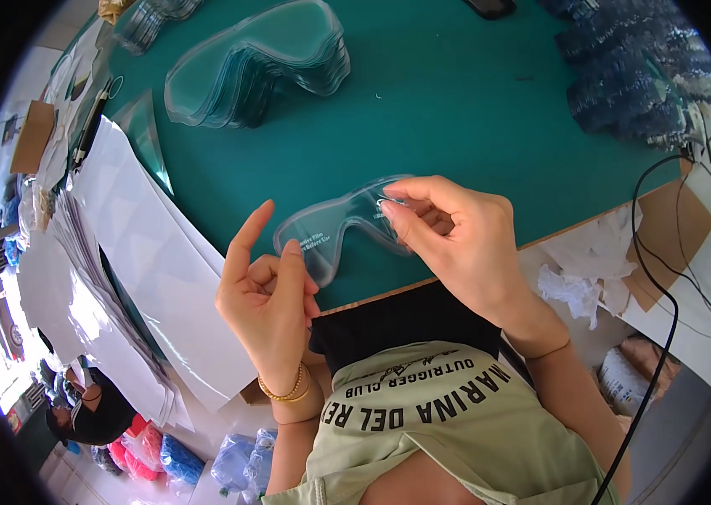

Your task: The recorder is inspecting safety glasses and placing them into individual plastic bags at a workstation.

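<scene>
A clear goggle lens (pixel 341 215) with small white print at both ends is held just over the green tabletop, near its front edge. My left hand (pixel 267 295) grips the lens's left end between the thumb and the curled fingers, while its index finger points up and away. At the other end, my right hand (pixel 469 240) pinches the lens's upper right part with thumb and index finger, the other fingers curled in. Whether a thin film is also between those right fingertips cannot be made out. Beyond my hands stands a thick stack of clear goggle lenses (pixel 246 63).
A large pile of dark, clear-edged pieces (pixel 616 71) covers the far right of the green table (pixel 448 109). White sheets (pixel 153 244) overlap along the left. A black cable (pixel 667 337) and crumpled white film (pixel 578 282) lie to the right. Another person (pixel 90 412) is at lower left.
</scene>
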A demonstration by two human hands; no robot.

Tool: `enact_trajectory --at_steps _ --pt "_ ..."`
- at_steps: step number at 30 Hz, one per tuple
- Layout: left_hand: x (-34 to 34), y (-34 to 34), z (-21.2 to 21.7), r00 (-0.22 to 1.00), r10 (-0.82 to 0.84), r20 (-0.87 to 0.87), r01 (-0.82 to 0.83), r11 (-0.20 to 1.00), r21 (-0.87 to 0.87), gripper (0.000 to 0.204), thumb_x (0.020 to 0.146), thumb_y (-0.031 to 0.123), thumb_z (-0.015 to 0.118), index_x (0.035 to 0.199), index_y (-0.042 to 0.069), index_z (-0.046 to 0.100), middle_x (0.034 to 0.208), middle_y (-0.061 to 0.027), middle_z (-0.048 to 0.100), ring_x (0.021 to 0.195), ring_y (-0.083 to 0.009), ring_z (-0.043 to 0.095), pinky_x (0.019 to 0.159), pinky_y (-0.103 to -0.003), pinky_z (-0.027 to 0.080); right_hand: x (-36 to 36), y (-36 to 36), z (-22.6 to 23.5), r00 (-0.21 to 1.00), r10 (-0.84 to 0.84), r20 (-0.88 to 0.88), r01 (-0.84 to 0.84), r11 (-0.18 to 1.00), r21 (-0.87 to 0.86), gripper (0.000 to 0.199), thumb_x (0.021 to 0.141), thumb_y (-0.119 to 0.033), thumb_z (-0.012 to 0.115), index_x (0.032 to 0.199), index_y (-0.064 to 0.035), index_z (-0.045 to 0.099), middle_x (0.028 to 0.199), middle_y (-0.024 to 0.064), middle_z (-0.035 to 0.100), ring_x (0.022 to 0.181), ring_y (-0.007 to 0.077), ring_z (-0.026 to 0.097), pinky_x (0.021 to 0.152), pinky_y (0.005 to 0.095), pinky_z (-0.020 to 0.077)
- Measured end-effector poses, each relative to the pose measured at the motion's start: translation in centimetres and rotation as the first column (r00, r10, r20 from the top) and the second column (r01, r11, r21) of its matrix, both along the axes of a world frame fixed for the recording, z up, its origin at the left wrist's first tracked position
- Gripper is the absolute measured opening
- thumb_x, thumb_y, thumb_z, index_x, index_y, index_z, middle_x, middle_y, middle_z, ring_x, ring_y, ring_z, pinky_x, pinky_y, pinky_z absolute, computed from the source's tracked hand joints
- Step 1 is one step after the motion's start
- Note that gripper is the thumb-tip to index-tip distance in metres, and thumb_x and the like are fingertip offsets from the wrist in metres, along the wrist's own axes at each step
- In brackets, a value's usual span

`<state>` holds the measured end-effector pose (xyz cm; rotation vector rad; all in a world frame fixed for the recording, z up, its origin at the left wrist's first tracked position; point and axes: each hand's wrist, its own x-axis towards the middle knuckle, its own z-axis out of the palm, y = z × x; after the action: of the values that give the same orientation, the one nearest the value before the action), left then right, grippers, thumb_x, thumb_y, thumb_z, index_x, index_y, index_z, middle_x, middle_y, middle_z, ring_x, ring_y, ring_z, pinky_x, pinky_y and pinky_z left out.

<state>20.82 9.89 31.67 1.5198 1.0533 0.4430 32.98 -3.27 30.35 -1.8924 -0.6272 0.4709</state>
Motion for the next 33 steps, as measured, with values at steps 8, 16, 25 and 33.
enact_trajectory --at_steps 8,16,25,33 --pt "-0.5 -0.4 -0.8 0.981 0.008 -0.193 0.052 0.952 0.303 0.041 0.087 0.004 0.067 0.127 0.006 0.061 0.048 0.0035 0.042 0.047 -0.0015 0.037 0.049 -0.019 0.029 0.0 0.1 -0.2 1.000 -0.005 -0.006 0.005 0.999 0.052 0.018 0.086 -0.009 0.071 0.099 0.0024 0.066 0.077 0.0132 0.071 0.064 0.0177 0.071 0.056 0.0259 0.0545" --pt "-2.4 -0.3 -0.8 0.988 0.072 -0.134 -0.013 0.919 0.393 0.045 0.081 -0.003 0.068 0.125 0.007 0.063 0.064 0.0017 0.052 0.051 -0.0029 0.043 0.048 -0.021 0.034 0.1 0.0 0.1 0.999 0.004 -0.035 -0.003 1.000 0.022 0.018 0.088 -0.007 0.071 0.104 0.0015 0.069 0.080 0.0088 0.071 0.064 0.0089 0.066 0.057 0.0207 0.0524" --pt "-3.3 -0.4 -3.3 0.959 -0.243 -0.145 0.264 0.578 0.773 0.038 0.075 -0.007 0.067 0.112 0.003 0.071 0.100 -0.0099 0.057 0.083 -0.0222 0.053 0.073 -0.031 0.047 0.3 -0.1 -0.3 0.995 0.008 -0.101 -0.004 0.999 0.040 0.017 0.091 -0.008 0.068 0.104 0.0026 0.069 0.078 0.0077 0.070 0.064 0.0087 0.065 0.057 0.0209 0.0521" --pt "-4.0 -0.5 -3.4 0.892 -0.334 -0.305 0.432 0.425 0.795 0.041 0.074 0.002 0.072 0.114 0.008 0.072 0.112 -0.0106 0.056 0.098 -0.0278 0.054 0.083 -0.035 0.047 0.4 0.1 0.2 0.981 -0.012 -0.194 0.028 0.997 0.078 0.016 0.094 -0.008 0.063 0.103 0.0039 0.068 0.077 0.0065 0.068 0.065 0.0088 0.064 0.058 0.0217 0.0530"
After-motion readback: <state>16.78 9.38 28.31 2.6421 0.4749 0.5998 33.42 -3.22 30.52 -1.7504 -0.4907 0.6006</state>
